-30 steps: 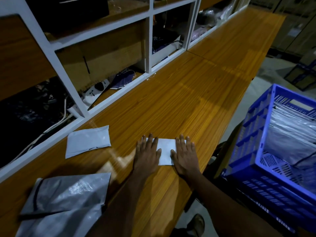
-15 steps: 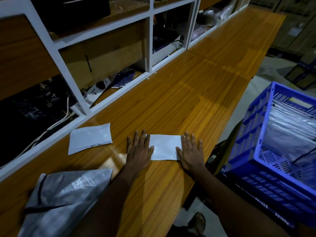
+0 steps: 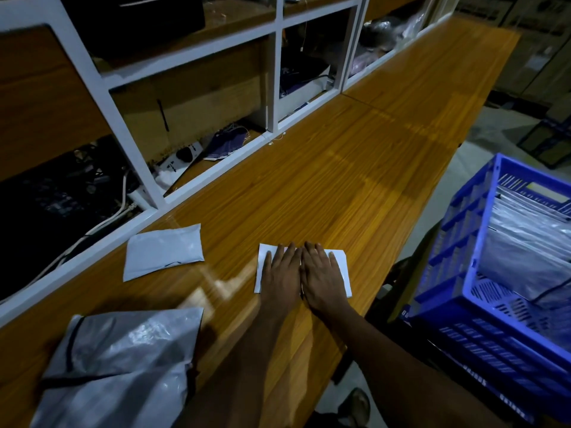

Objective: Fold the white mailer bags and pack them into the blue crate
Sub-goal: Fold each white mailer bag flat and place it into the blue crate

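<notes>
A folded white mailer bag (image 3: 343,268) lies flat on the wooden table (image 3: 355,168) near its front edge. My left hand (image 3: 282,273) and my right hand (image 3: 321,276) press on it side by side, fingers straight, covering its middle. A second folded white mailer bag (image 3: 163,251) lies alone to the left. A larger pile of grey-white mailer bags (image 3: 120,362) sits at the table's near left corner. The blue crate (image 3: 463,291) stands to the right, below table height, with several folded bags (image 3: 531,242) standing inside.
A white-framed shelf unit (image 3: 275,84) runs along the table's far side, holding cables, a power strip (image 3: 182,156) and boxes. A shoe (image 3: 355,406) shows on the floor below. More crates stand far right on the floor.
My hands, spread to the bag's two ends half a second ago, have slid together over its middle. The bag stays in place.
</notes>
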`<control>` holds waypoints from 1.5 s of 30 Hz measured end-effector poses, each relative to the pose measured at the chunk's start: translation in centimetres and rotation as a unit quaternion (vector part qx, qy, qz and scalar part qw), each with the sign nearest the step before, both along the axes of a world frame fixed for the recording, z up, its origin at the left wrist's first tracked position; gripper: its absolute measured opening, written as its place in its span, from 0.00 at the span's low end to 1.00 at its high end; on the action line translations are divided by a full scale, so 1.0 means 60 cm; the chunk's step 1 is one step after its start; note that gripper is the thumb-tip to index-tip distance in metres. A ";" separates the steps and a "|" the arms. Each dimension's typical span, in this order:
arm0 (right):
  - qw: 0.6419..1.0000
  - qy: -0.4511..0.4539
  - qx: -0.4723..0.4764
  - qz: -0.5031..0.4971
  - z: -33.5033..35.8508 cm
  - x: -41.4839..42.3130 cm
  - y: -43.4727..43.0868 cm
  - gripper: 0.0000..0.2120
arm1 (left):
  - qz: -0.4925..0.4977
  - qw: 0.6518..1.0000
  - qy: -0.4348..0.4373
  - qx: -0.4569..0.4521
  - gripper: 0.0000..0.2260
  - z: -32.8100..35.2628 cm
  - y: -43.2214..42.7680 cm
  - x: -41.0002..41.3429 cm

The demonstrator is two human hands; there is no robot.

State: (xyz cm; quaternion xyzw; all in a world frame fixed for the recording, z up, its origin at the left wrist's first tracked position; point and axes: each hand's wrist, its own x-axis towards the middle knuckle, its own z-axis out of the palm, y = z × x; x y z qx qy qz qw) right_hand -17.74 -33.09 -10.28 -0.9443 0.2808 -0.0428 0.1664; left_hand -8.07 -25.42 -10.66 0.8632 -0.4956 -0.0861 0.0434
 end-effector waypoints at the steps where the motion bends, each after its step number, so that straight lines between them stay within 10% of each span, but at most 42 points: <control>1: 1.000 0.008 -0.008 -0.007 -0.003 -0.003 -0.003 0.31 | -0.003 1.000 -0.015 -0.017 0.24 -0.008 0.004 0.003; 18: 0.998 0.039 -0.035 -0.015 -0.008 -0.016 -0.039 0.35 | -0.041 0.998 -0.034 -0.026 0.31 -0.026 0.024 0.062; 29: 0.987 0.144 -0.054 0.038 0.006 -0.071 -0.088 0.63 | -0.123 0.990 -0.013 0.073 0.59 0.005 0.052 0.116; 45: 0.981 0.086 -0.050 0.169 -0.002 -0.017 -0.076 0.42 | -0.239 0.960 -0.132 0.066 0.31 0.010 0.009 0.083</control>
